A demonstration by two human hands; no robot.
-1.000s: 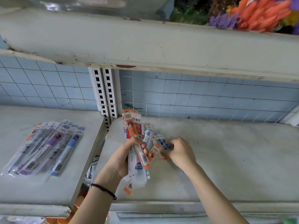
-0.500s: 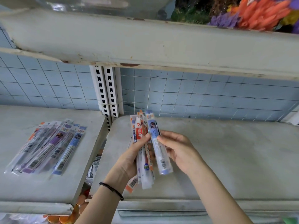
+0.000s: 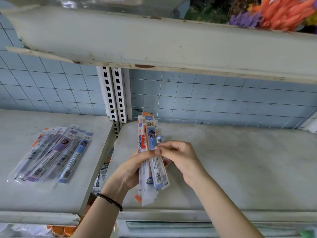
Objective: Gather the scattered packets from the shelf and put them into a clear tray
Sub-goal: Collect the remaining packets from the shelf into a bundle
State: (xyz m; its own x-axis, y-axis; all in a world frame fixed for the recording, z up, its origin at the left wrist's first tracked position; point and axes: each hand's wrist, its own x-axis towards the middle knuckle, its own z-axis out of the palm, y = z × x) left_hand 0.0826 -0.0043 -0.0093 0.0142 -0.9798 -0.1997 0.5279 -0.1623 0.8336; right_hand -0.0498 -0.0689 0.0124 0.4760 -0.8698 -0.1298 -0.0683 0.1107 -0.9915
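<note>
A bundle of long narrow packets point(image 3: 151, 138), orange, white and blue, stands upright over the right-hand shelf point(image 3: 240, 169). My left hand point(image 3: 130, 169) grips the bundle around its middle, thumb across the front. My right hand point(image 3: 181, 157) pinches the same bundle from the right, fingertips on a blue packet at the front. A second pile of packets point(image 3: 54, 155), purple, blue and grey, lies fanned out on the left-hand shelf point(image 3: 20, 194). No clear tray shows on these two shelves.
A white slotted upright point(image 3: 114, 93) divides the two shelves, with a gap below it showing more packets point(image 3: 100, 177). An upper shelf point(image 3: 154, 42) overhangs, holding clear plastic and orange and purple flowers point(image 3: 281, 12). Blue tiles line the back.
The packets picked off the right shelf have been stacked upright into one bundle. My right hand has slid the blue packet in against the others, and both hands now hold the bundle together.
</note>
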